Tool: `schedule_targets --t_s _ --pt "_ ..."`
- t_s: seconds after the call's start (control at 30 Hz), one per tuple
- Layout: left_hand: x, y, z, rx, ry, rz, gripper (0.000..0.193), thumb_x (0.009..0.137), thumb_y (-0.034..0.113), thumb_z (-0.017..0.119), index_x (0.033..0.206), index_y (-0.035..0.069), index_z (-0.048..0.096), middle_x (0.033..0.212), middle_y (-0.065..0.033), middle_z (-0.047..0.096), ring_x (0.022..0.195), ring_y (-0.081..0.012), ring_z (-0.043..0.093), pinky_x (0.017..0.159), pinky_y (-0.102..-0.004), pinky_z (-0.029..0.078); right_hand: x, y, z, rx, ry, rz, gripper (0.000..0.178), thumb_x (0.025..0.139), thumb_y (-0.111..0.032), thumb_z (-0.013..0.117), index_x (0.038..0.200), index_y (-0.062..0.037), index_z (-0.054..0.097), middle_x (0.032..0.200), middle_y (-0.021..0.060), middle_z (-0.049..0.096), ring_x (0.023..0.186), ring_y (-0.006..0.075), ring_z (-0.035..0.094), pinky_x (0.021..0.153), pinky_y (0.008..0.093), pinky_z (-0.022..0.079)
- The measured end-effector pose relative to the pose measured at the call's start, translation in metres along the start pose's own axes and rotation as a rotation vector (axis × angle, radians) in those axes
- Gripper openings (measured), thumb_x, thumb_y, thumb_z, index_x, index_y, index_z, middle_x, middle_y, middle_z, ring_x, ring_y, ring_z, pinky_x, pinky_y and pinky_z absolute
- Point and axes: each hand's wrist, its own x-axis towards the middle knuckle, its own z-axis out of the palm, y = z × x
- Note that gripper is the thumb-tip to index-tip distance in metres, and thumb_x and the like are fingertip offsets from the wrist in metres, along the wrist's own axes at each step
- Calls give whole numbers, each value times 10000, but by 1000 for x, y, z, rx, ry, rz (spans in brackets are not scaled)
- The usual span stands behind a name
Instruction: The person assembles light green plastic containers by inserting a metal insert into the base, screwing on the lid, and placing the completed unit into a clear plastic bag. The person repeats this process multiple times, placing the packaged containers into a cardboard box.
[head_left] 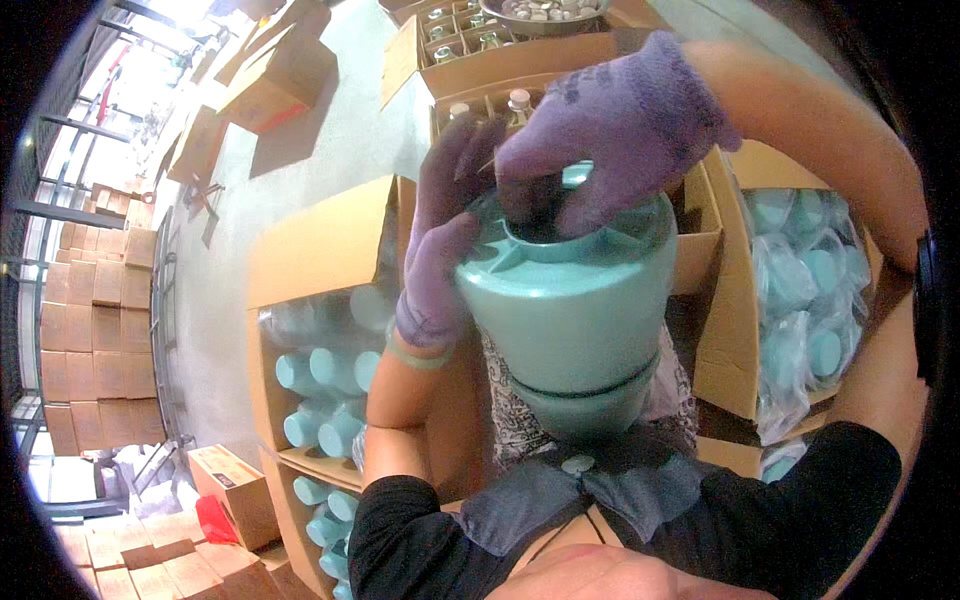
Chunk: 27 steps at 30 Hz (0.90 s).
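Observation:
A large turquoise plastic vessel, narrower toward its lower end and with a ribbed top around a round opening, stands upright in front of my torso. My right hand, in a purple knitted glove, comes over it from the right with fingers curled down into the opening. What those fingers pinch, if anything, is hidden. My left hand, gloved alike, lies along the vessel's left side. Its thumb is by the top rim and its fingers stretch away, slightly blurred. Just beyond the hands are capped glass bottles in a divided carton.
To the left, an open carton holds turquoise cups or lids in clear plastic; another carton with similar bagged pieces is at the right. A metal bowl of small caps sits at the far side. Stacked boxes line the left.

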Motion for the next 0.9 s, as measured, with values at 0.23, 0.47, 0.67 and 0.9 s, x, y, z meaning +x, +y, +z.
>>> schedule_targets --t_s 0.23,0.47,0.67,0.9 --pt "-24 18 26 42 -171 52 799 812 236 527 1515 35 203 1435 -243 401 1313 -332 423 1116 -439 294 -26 -49 20 -290 42 99 293 799 -235 716 1029 -80 620 981 134 677 912 300 660 816 402 521" --pt "-27 23 41 402 -155 171 709 800 89 405 1492 21 266 1345 -236 509 1240 -288 508 1079 -378 359 -23 -74 54 -515 164 550 386 863 -314 604 1147 -51 601 1021 195 673 957 351 656 848 435 528" --pt "-38 43 21 222 8 73 798 746 192 518 1484 34 259 1349 -285 478 1238 -393 501 1079 -448 408 -21 -57 48 249 489 714 557 859 -378 660 1265 -18 534 1074 172 653 974 269 643 863 421 526" --pt "-51 41 -5 250 135 81 839 697 264 532 1461 15 290 1417 -270 403 1310 -427 415 1092 -541 386 -52 35 264 -408 292 520 923 668 -540 768 1379 -33 472 1490 249 318 1393 430 257 1113 549 269"
